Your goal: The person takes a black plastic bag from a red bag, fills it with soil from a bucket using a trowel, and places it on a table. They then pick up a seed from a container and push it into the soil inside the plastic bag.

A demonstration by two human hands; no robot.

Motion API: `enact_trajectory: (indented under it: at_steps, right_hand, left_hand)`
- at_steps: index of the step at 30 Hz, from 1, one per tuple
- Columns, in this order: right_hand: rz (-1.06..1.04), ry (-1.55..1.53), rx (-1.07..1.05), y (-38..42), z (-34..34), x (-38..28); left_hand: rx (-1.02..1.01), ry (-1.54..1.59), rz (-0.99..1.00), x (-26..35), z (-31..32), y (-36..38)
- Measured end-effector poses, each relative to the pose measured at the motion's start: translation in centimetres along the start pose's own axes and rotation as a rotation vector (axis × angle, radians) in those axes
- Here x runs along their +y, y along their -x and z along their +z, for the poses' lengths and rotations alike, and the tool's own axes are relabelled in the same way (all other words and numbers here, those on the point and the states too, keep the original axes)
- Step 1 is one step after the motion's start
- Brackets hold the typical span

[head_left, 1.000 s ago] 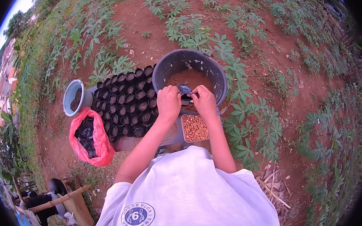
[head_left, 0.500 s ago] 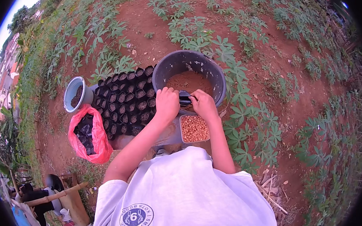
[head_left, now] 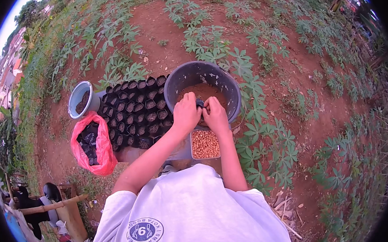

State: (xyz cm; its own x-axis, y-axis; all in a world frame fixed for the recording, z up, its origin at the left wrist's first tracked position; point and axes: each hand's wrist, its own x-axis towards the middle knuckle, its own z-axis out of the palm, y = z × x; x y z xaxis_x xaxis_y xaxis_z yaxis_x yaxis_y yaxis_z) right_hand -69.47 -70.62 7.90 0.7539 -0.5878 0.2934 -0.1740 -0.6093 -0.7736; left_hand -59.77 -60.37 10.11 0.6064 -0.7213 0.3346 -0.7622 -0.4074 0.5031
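A small black plastic bag (head_left: 200,103) is pinched between my left hand (head_left: 187,112) and my right hand (head_left: 215,114), over the near side of a large dark tub (head_left: 232,82). Brown soil (head_left: 205,90) lies in the tub. Just below my right hand sits a square clear container (head_left: 205,143) full of tan seeds or pellets. To the left stand rows of black bags (head_left: 130,106) filled with soil. How far the held bag is open is hidden by my fingers.
A light blue bucket (head_left: 94,102) with dark soil stands at the left. Below it, a red plastic bag (head_left: 106,147) holds black bags. Green leafy plants (head_left: 267,143) grow on the red ground around. Bamboo poles (head_left: 51,206) and assorted items are at the lower left.
My hands have come closer together around the small black bag, which looks narrower and more covered by fingers. The whole view has shifted slightly.
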Motion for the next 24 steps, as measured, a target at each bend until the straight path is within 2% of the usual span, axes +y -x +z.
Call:
enact_trajectory:
  at_steps: [1, 2, 4, 5, 7, 8, 10, 11, 16, 18, 20, 24]
  right_hand:
    - [-0.004, 0.000, 0.004, -0.1, 0.3, 0.1]
    - [0.026, -0.034, 0.077, -0.1, 0.6, 0.1]
    - [0.053, -0.067, 0.150, 0.0, 0.8, 0.7]
    - [0.064, -0.091, 0.182, 0.0, 1.0, 1.0]
    - [0.107, -0.170, 0.225, -0.1, 0.8, 0.8]
    - [0.107, -0.171, 0.222, 0.1, 0.6, 0.8]
    - [0.239, -0.294, 0.233, 0.0, 0.0, 1.0]
    - [0.166, -0.217, 0.275, 0.0, 0.6, 2.3]
    - [0.135, -0.142, 0.211, 0.0, 1.0, 1.5]
    - [0.136, -0.123, 0.193, 0.1, 1.2, 1.7]
    - [0.034, -0.036, 0.226, 0.2, 1.6, 2.1]
    - [0.060, -0.037, 0.157, 0.5, 1.5, 1.6]
  left_hand:
    - [0.015, 0.101, -0.138, 0.3, 0.0, 0.0]
    - [0.018, 0.100, -0.134, 0.5, -0.1, -0.1]
    - [-0.100, 0.180, -0.427, 0.8, -0.2, -0.3]
    - [-0.095, 0.180, -0.427, 0.9, -0.3, -0.5]
    - [-0.259, 0.176, -0.447, 0.9, -0.7, -0.5]
    - [-0.259, 0.176, -0.450, 0.5, -0.3, -0.2]
    - [-0.055, 0.125, -0.260, -0.5, 0.2, 0.0]
    - [-0.053, 0.125, -0.259, -1.1, 0.5, 0.0]
    - [0.115, 0.019, -0.096, -1.6, 0.0, 0.1]
    - [0.090, -0.027, -0.050, -1.9, 0.2, 0.2]
    - [0.064, -0.071, -0.004, -2.1, 0.5, 0.3]
    - [-0.016, -0.169, 0.080, -2.5, 0.5, 0.4]
